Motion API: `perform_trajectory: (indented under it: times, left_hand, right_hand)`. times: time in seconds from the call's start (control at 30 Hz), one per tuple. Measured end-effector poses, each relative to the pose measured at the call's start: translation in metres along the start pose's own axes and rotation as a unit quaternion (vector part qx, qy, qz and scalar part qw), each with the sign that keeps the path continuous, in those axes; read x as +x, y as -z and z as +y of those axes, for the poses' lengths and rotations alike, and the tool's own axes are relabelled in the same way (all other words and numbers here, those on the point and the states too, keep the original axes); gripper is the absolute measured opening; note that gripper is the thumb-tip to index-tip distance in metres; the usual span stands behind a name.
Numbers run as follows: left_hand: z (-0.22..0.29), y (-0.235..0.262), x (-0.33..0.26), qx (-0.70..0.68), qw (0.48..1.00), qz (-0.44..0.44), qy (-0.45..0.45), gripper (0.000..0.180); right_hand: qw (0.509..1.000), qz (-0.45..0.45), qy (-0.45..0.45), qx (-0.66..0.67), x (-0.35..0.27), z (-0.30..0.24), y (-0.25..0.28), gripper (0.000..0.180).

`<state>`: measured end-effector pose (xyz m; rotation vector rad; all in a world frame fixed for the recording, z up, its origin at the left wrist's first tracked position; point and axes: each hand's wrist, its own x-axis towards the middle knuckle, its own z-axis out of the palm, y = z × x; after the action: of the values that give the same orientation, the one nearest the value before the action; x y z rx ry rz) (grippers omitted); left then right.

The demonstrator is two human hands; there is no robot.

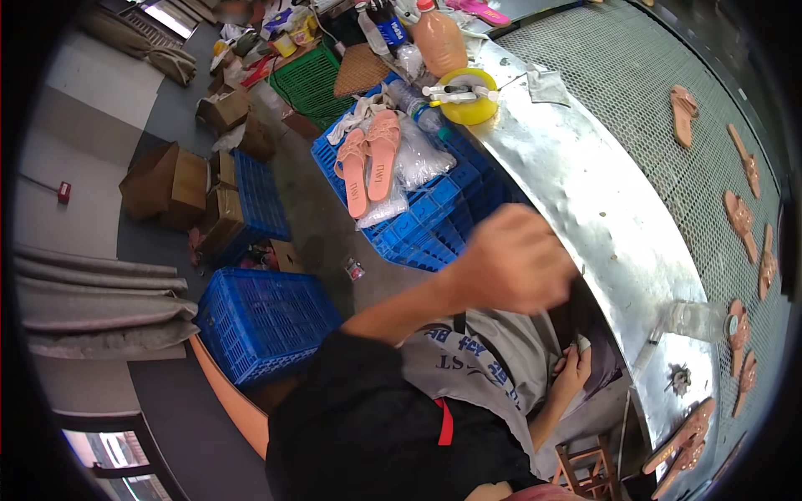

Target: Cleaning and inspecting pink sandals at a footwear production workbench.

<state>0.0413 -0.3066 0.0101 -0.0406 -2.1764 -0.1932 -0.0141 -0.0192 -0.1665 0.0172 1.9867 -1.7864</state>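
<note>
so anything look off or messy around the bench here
Two pink flat sandals lie loose over clear plastic bags on stacked blue plastic crates, apart from the sandals lined on the mesh belt. Nothing looks spilled or broken.

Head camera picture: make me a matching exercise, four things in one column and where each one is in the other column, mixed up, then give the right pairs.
Things:
1. pair of pink sandals
2. yellow bowl
3. left hand
4. right hand

Places:
A. low by the grey apron, holding a small pale object
B. on clear plastic bags on top of a blue crate
C. raised and blurred at the edge of the metal bench
D. on the far end of the metal bench, beside an orange bottle

Pairs: 1-B, 2-D, 3-C, 4-A
</note>
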Motion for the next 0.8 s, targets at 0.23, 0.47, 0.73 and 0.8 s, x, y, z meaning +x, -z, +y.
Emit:
perform_trajectory:
  times: [0.23,0.47,0.73,0.8]
  left_hand:
    - [-0.172,0.072,-0.198,0.318,0.859,-0.086,0.393,0.031]
    - [-0.284,0.061,-0.253,0.315,0.870,-0.094,0.368,0.043]
    - [-0.268,0.086,-0.232,0.249,0.849,-0.053,0.463,0.043]
    - [-0.227,0.103,-0.196,0.273,0.870,0.003,0.410,0.045]
  right_hand:
    - [0.996,-0.059,-0.066,0.008,0.026,0.040,0.017,0.015]
    - [0.997,-0.021,-0.063,0.027,0.024,0.035,0.009,0.020]
    - [0.993,-0.075,-0.062,-0.061,0.020,0.037,0.010,0.022]
    - [0.994,-0.066,-0.059,-0.065,0.020,0.041,0.014,0.023]
